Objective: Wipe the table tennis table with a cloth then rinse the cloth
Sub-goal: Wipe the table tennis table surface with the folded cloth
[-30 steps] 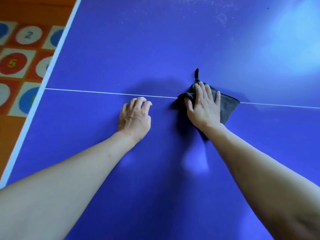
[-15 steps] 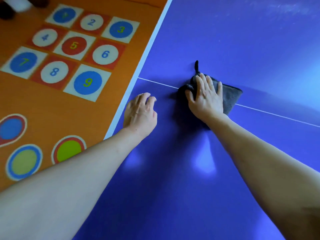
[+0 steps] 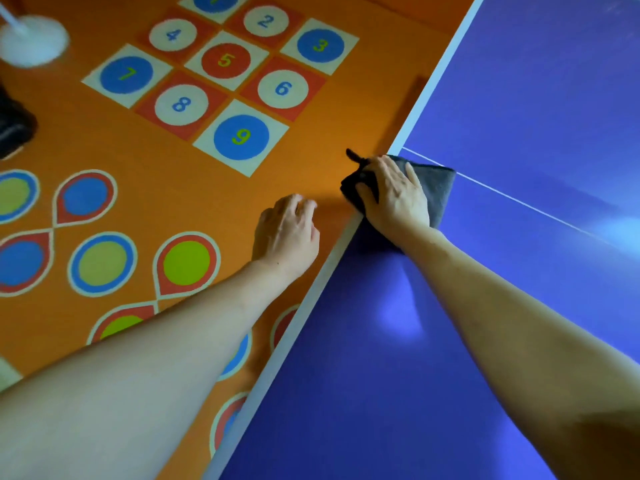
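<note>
The blue table tennis table fills the right half of the head view, with its white left edge running diagonally. A dark grey cloth lies at that left edge on the thin white centre line. One corner of the cloth sticks out past the edge. My right hand presses down on the cloth, covering most of it. My left hand hovers beyond the table edge over the floor, fingers loosely curled and holding nothing.
Left of the table is an orange floor with a numbered hopscotch grid and coloured circles. A white round stand base and a dark object sit at the far left.
My right hand has slid the cloth leftward along the centre line to the table's left edge. My left hand has moved off the table and now hangs over the floor.
</note>
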`<state>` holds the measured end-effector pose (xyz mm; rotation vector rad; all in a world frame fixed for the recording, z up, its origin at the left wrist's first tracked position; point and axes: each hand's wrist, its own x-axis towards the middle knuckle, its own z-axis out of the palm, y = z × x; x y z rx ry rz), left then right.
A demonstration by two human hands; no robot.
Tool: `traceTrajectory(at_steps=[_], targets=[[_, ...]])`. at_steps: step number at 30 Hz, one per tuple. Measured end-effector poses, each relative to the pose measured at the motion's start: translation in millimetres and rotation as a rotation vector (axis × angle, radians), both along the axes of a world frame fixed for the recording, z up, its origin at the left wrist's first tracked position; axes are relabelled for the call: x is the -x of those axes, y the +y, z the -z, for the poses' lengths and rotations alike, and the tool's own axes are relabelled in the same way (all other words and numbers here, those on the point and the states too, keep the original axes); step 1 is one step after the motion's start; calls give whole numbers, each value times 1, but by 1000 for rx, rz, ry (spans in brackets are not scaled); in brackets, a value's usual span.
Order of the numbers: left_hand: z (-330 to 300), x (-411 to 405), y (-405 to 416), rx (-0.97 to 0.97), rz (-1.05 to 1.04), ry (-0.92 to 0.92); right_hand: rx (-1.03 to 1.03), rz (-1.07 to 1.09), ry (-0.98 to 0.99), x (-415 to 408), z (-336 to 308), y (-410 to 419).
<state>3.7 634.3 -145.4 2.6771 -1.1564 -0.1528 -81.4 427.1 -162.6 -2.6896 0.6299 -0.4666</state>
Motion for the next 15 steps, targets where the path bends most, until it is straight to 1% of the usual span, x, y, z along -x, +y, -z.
traceTrajectory(at_steps=[4, 7, 9, 13, 15], targets=[[-3, 8, 38, -44, -8, 28, -33, -101, 72, 5, 5, 49], [-8, 17, 63, -67, -14, 23, -30, -132, 94, 23, 5, 76], [-14, 24, 76, -65, -20, 26, -20, -98, 141, 37, 4, 91], [-24, 44, 99, -43, -14, 37, 5, 80, 266, 60, -1, 117], [-26, 56, 113, -42, -16, 47, 4, 112, 318, 74, -4, 133]])
